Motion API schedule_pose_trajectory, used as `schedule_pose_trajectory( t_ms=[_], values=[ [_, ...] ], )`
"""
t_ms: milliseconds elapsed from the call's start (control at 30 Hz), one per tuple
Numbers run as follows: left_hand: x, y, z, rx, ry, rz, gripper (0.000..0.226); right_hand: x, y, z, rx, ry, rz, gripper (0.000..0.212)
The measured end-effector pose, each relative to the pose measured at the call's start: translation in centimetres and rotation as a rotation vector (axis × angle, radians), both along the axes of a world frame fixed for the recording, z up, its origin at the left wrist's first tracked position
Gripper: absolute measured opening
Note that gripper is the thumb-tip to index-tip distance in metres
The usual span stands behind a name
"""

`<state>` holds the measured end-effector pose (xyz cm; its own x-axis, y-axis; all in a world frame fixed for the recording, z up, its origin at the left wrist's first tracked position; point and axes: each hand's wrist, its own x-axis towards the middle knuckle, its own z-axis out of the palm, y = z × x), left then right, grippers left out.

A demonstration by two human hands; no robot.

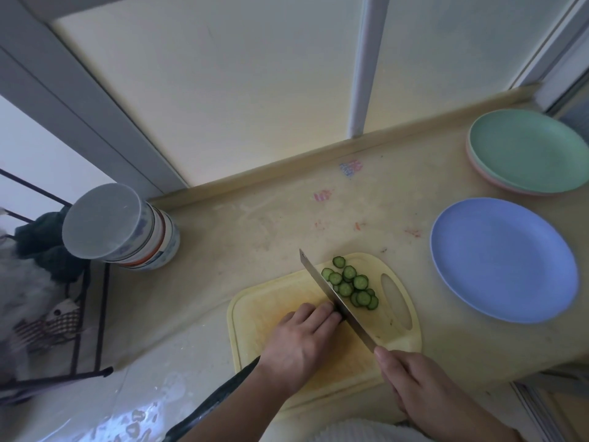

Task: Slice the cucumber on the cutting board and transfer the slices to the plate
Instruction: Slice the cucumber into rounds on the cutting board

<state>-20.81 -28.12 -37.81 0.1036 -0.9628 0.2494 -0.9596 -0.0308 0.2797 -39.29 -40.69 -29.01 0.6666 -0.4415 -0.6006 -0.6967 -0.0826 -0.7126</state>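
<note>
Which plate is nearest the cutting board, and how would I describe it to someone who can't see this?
Start at the yellow cutting board on the beige counter and look to its right. The blue plate lies there alone, flat and bare. The only other plates form a green-over-pink stack farther back, by the window.

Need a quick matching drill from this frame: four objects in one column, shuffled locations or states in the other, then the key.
Things:
1. knife
2. cucumber slices
3. blue plate
4. green plate

Places or states:
A. on top of a pink plate, far right by the wall
B. piled on the cutting board, right of the blade
C. bare, on the counter right of the board
D. gripped by the right hand, blade beside the left hand fingertips

Pairs: 1-D, 2-B, 3-C, 4-A
</note>
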Motion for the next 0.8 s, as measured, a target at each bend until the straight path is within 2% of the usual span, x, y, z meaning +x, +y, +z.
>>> schedule_pose_trajectory(
  t_ms=[233,433,600,800],
  values=[
    [0.1,0.0,-0.4,-0.016,-0.008,-0.004,0.045,0.5,-0.5,-1.2,-0.011,-0.029,0.032,0.065],
    [0.1,0.1,-0.2,-0.007,-0.001,0.006,0.039,1.4,-0.7,-2.4,-0.064,-0.029,0.052,0.059],
    [-0.2,0.4,0.5,0.017,-0.057,-0.033,0.041,1.2,-0.6,-2.1,-0.064,-0.029,0.023,0.062],
    [0.1,0.1,0.0,-0.005,-0.011,0.008,0.04,0.6,0.0,-0.9,-0.026,-0.046,0.01,0.057]
  ],
)
